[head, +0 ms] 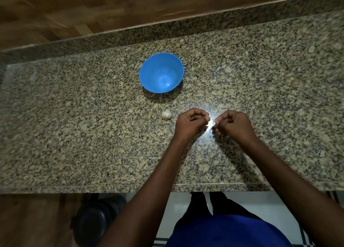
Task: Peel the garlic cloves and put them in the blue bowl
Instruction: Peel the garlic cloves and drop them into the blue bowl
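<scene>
I see both hands curled above the granite counter (74, 135): left hand (191, 121) pinches a small pale clove; right hand (233, 124) pinches something I cannot identify. Garlic bulb (166, 114) sits just left; blue bowl (161, 72) beyond.

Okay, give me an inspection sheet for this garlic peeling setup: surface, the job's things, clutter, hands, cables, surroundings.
Surface: speckled granite counter, glare patch between the hands.
Job's things: blue bowl upright, no cloves visible inside; garlic bulb on the counter, apart from the bowl, beside the left hand.
Clutter: nothing seen.
Hands: left hand and right hand both curled, fingertips facing each other; something small and pale appears pinched at each, too blurred to identify.
Cables: nothing seen.
Surroundings: wooden wall panel behind the counter; dark round object on the floor below.
</scene>
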Motion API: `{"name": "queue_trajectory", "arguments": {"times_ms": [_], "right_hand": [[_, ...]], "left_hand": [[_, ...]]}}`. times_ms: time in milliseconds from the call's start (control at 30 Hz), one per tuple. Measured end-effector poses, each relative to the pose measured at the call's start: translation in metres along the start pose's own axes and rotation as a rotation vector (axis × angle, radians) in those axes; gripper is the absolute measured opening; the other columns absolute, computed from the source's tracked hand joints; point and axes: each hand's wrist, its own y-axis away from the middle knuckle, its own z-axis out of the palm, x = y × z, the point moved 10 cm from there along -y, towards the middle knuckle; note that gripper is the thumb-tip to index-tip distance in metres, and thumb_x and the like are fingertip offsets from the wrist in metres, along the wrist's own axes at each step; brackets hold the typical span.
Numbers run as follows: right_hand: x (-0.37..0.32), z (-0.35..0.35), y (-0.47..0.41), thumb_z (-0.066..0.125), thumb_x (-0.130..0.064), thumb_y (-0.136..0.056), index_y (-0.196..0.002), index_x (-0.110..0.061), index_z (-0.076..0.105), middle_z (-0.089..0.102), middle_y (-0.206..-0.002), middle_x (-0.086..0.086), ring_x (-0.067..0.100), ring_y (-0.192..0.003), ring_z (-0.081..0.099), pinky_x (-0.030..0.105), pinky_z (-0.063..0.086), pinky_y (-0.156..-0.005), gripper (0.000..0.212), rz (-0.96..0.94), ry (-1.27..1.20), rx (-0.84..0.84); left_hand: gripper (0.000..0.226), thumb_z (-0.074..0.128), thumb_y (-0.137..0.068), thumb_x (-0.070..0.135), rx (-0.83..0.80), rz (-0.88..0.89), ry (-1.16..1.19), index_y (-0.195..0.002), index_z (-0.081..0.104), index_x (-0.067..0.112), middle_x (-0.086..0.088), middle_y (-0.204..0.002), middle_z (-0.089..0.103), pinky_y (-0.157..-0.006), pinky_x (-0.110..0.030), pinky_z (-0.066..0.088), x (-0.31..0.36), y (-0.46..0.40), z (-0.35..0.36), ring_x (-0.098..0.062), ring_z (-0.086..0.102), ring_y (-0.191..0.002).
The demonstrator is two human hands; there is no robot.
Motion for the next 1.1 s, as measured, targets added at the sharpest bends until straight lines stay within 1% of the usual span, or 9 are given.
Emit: {"name": "queue_trajectory", "arguments": {"times_ms": [67, 167, 267, 533, 600, 700, 867, 1000, 1100], "right_hand": [[0.000, -0.002, -0.002, 0.064, 0.003, -0.085, -0.077, -0.010, 0.070, 0.073, -0.064, 0.006, 0.018, -0.060, 0.073, 0.038, 0.061, -0.067, 0.017, -0.037, 0.151, 0.036], [-0.011, -0.004, -0.002, 0.071, -0.007, -0.082, -0.077, -0.020, 0.072, 0.069, -0.062, -0.010, 0.000, -0.056, 0.065, 0.021, 0.051, -0.059, 0.014, -0.139, 0.416, 0.084], [-0.017, 0.001, -0.001, 0.075, -0.015, -0.084, -0.085, -0.026, 0.076, 0.073, -0.073, -0.012, 0.004, -0.068, 0.068, 0.018, 0.046, -0.063, 0.010, -0.213, 0.549, 0.043], [-0.009, -0.001, -0.005, 0.081, -0.025, -0.082, -0.079, -0.024, 0.077, 0.074, -0.071, -0.005, 0.014, -0.068, 0.072, 0.035, 0.060, -0.068, 0.006, -0.180, 0.249, 0.072], [-0.005, 0.000, -0.007, 0.082, -0.022, -0.080, -0.075, -0.021, 0.075, 0.074, -0.069, 0.000, 0.018, -0.065, 0.074, 0.044, 0.063, -0.069, 0.009, -0.153, 0.173, 0.070], [-0.011, -0.003, -0.005, 0.078, -0.013, -0.084, -0.075, -0.014, 0.074, 0.074, -0.065, 0.002, 0.018, -0.058, 0.073, 0.044, 0.063, -0.065, 0.010, -0.174, 0.157, 0.087], [-0.005, 0.003, -0.005, 0.073, -0.005, -0.089, -0.079, 0.002, 0.072, 0.072, -0.070, 0.021, 0.041, -0.062, 0.069, 0.058, 0.061, -0.065, 0.012, -0.102, -0.079, 0.015], [0.000, 0.004, -0.006, 0.069, -0.006, -0.092, -0.084, 0.007, 0.071, 0.071, -0.076, 0.025, 0.034, -0.063, 0.066, 0.057, 0.061, -0.069, 0.015, -0.029, -0.159, 0.018], [0.000, -0.001, -0.013, 0.070, -0.012, -0.092, -0.081, -0.003, 0.075, 0.074, -0.073, 0.015, 0.031, -0.065, 0.070, 0.049, 0.062, -0.066, 0.015, -0.056, -0.095, 0.067]], "left_hand": [[0.011, 0.073, -0.087, 0.003, -0.005, -0.018, 0.030, -0.097, 0.073, 0.002, -0.016, -0.080, 0.068, -0.074, -0.043, 0.056, -0.004, -0.002, -0.001, -0.027, 0.063, -0.075], [0.014, 0.069, -0.090, 0.003, -0.018, -0.061, 0.086, -0.102, 0.073, 0.000, -0.018, -0.080, 0.068, -0.072, -0.041, 0.052, -0.009, -0.003, 0.000, -0.025, 0.059, -0.071], [0.017, 0.067, -0.092, 0.003, -0.019, -0.089, 0.093, -0.106, 0.073, -0.003, -0.022, -0.085, 0.071, -0.068, -0.035, 0.053, -0.013, -0.003, 0.000, -0.022, 0.061, -0.067], [0.012, 0.072, -0.089, 0.002, 0.028, -0.017, 0.029, -0.099, 0.074, -0.004, -0.026, -0.080, 0.072, -0.062, -0.032, 0.054, -0.007, -0.006, 0.002, -0.024, 0.064, -0.065], [0.010, 0.074, -0.088, 0.003, 0.027, 0.017, 0.004, -0.097, 0.076, -0.002, -0.030, -0.083, 0.071, -0.062, -0.034, 0.053, -0.004, -0.006, 0.004, -0.026, 0.063, -0.067], [0.012, 0.073, -0.088, 0.001, 0.016, 0.012, 0.004, -0.098, 0.076, -0.003, -0.033, -0.087, 0.070, -0.061, -0.032, 0.052, -0.003, -0.007, 0.007, -0.028, 0.061, -0.069], [0.011, 0.072, -0.087, -0.002, 0.057, -0.041, 0.020, -0.097, 0.075, -0.004, -0.028, -0.077, 0.068, -0.059, -0.028, 0.050, -0.008, -0.007, 0.006, -0.025, 0.059, -0.066], [0.010, 0.069, -0.086, -0.005, 0.105, -0.048, 0.011, -0.096, 0.073, -0.005, -0.022, -0.072, 0.066, -0.054, -0.025, 0.048, -0.010, -0.007, 0.003, -0.020, 0.057, -0.059], [0.010, 0.071, -0.085, 0.002, 0.167, 0.040, -0.185, -0.091, 0.075, 0.008, -0.017, -0.073, 0.071, -0.060, -0.032, 0.056, -0.004, -0.007, -0.007, -0.024, 0.065, -0.062]]}}
